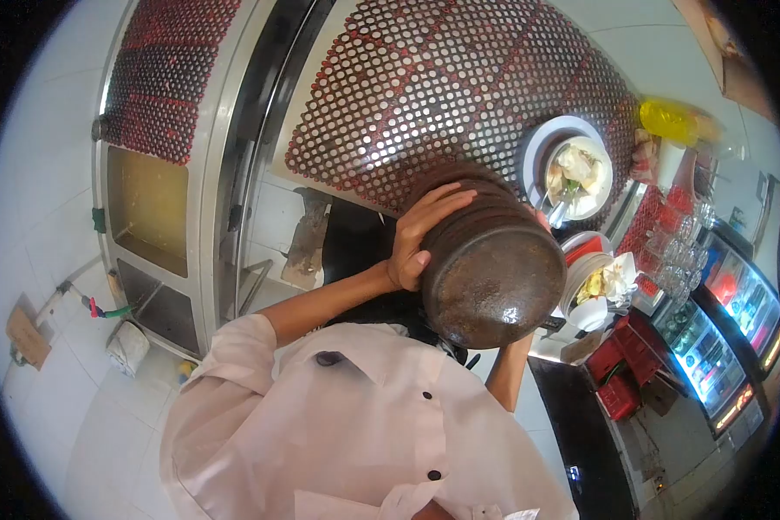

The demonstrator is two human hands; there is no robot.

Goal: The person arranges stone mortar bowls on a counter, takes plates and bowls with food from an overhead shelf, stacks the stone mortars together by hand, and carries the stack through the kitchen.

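Observation:
A stack of dark brown round bowls (pixel 497 282), stone or clay by the look of it, is tilted in front of my chest. One broad, shiny round face points towards me. My left hand (pixel 420 234) is wrapped round the left side, fingers over the far part and thumb nearer me. On the opposite side my right hand (pixel 540 217) is mostly hidden behind the stack; only fingertips and the forearm show. Just beyond the right side stands a white plate (pixel 533 143) with a bowl holding crumpled tissue and cutlery. Stacked white bowls (pixel 581 277) with food scraps and tissue are nearby.
A red perforated mat (pixel 425 87) covers the counter ahead. A metal cabinet (pixel 208 173) with glass panels stands at left. To the right are a yellow bottle (pixel 667 120), several drinking glasses (pixel 672 260), a red crate (pixel 620 368) and lit display fridges (pixel 706 355).

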